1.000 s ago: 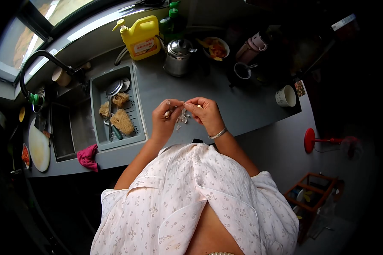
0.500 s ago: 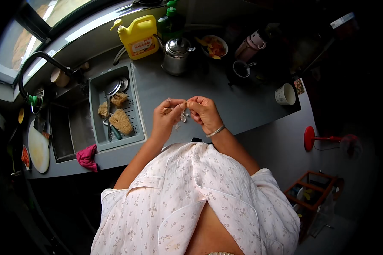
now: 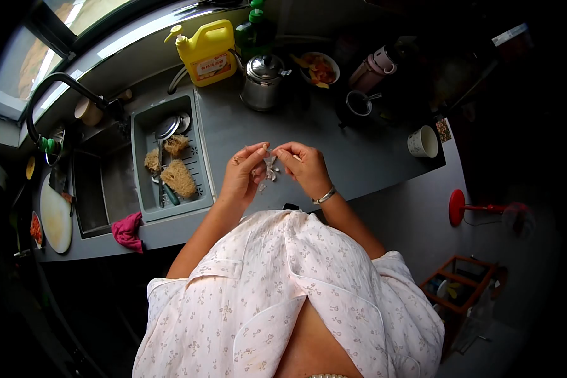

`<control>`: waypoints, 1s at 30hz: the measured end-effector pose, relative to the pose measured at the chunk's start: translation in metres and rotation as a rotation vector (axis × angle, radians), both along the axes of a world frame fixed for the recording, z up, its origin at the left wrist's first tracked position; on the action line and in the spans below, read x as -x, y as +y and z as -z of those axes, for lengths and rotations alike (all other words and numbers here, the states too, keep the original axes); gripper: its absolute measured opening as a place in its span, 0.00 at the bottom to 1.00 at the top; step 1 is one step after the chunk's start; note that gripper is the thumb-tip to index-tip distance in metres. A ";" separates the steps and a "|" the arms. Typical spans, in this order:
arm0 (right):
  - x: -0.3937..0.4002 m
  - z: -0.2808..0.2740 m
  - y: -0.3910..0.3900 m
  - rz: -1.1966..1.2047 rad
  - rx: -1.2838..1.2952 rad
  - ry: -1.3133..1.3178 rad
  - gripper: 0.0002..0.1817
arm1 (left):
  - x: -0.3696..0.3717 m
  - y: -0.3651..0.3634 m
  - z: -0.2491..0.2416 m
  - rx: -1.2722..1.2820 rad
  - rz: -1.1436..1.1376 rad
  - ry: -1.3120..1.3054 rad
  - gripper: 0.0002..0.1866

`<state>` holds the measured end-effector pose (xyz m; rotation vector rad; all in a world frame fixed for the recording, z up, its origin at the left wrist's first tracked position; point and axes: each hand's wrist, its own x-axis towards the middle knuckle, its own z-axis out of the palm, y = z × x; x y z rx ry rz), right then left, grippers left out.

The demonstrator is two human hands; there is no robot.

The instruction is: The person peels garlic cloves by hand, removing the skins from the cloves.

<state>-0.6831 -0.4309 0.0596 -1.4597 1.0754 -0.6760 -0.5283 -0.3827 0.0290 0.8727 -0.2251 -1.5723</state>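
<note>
Over the dark countertop my two hands meet at the fingertips. My left hand is closed in a pinch on a small garlic clove. Thumb and forefinger of my right hand are pressed together just beside it, on what looks like a thin piece of its papery skin; the fingers partly hide it. Below and between the hands lie several whitish garlic pieces and skin flakes on the counter.
Left of my hands, a grey draining tray holds loofah sponges, lids and a green-handled tool beside the sink. Behind stand a yellow jug, a steel pot and a bowl of food. A paper cup is at right.
My fingertips have drawn slightly apart, with a thin pale bit now showing between them. My left hand has tilted and its fingers have lifted a little.
</note>
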 end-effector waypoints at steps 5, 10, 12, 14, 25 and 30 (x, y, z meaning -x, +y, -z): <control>0.002 0.005 -0.011 0.031 0.053 0.001 0.10 | 0.003 0.001 0.000 0.023 0.009 -0.093 0.12; 0.003 0.003 -0.016 -0.014 -0.040 -0.033 0.10 | 0.000 0.002 0.004 0.069 0.042 -0.230 0.10; 0.006 0.001 -0.018 -0.035 -0.114 -0.053 0.10 | -0.001 0.002 0.001 0.067 0.059 -0.399 0.07; 0.008 0.003 -0.020 -0.076 -0.116 -0.020 0.10 | 0.000 0.001 0.004 0.106 0.057 -0.514 0.05; 0.004 0.010 -0.018 -0.018 -0.206 -0.089 0.08 | 0.006 0.001 0.007 0.312 -0.031 -1.002 0.03; 0.004 0.011 -0.015 0.032 -0.358 -0.259 0.08 | 0.008 0.001 -0.003 0.088 0.047 -0.330 0.05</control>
